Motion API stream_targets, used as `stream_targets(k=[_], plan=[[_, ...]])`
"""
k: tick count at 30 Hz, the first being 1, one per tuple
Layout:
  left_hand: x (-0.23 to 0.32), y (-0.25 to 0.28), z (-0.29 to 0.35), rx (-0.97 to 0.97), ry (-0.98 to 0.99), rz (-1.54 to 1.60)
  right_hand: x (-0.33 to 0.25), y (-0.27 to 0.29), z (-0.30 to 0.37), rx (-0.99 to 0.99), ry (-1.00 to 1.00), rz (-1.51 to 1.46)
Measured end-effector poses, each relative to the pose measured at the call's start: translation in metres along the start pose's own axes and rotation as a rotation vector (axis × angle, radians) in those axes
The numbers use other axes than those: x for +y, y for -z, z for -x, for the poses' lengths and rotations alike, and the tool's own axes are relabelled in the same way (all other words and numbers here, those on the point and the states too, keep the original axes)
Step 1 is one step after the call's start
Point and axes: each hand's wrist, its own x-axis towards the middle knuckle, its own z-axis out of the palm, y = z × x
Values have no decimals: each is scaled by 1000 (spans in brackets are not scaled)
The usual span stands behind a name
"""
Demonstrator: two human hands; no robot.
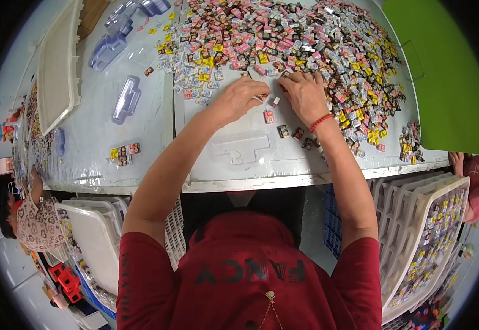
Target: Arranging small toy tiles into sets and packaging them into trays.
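1. Dark red cloth shirt point(239, 258), soft and loosely creased, lies nearest the camera; clock hours below are counted from the hands.
2. Fingertips of the left hand point(238, 100) pinch a small, partly hidden box point(262, 97), a grip that probably suits so little a piece.
3. Fingers of the right hand point(305, 98) curl downward at the heap's near edge, below a red beaded bracelet point(321, 122); whether they grip anything cannot be told.
4. Glossy, multicoloured heap of tiny rectangular boxes point(289, 41) spreads from eleven to three o'clock, presumably within easy reach of both hands.
5. One pink box point(269, 117) lies loose at six o'clock, with a black box point(283, 131) just beyond.
6. Clear, thin moulded plastic tray point(242, 151) rests at seven o'clock on the smooth white bench point(203, 171), perhaps kept close for convenience; a bluish translucent stepped tray point(126, 100) lies at nine.
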Motion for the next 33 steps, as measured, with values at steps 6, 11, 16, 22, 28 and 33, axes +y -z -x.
stream_targets(k=[6, 11, 16, 22, 28, 33], plan=[[-1, -8, 3, 2, 30, 62, 4, 8, 7, -121, -4, -16], [0, -9, -4, 134, -99, 33, 1, 19, 21, -163, -6, -49], [13, -18, -24, 5, -28, 107, 2, 14, 29, -108, -37, -121], [5, -19, -28, -14, 320, 302, 0, 14, 32, -60, -42, -184], [14, -14, -8, 217, 126, 94, -1, 15, 33, -27, -57, -214], [35, -13, 4, 181, 270, -27, 0, 9, 35, -12, -57, -208]])
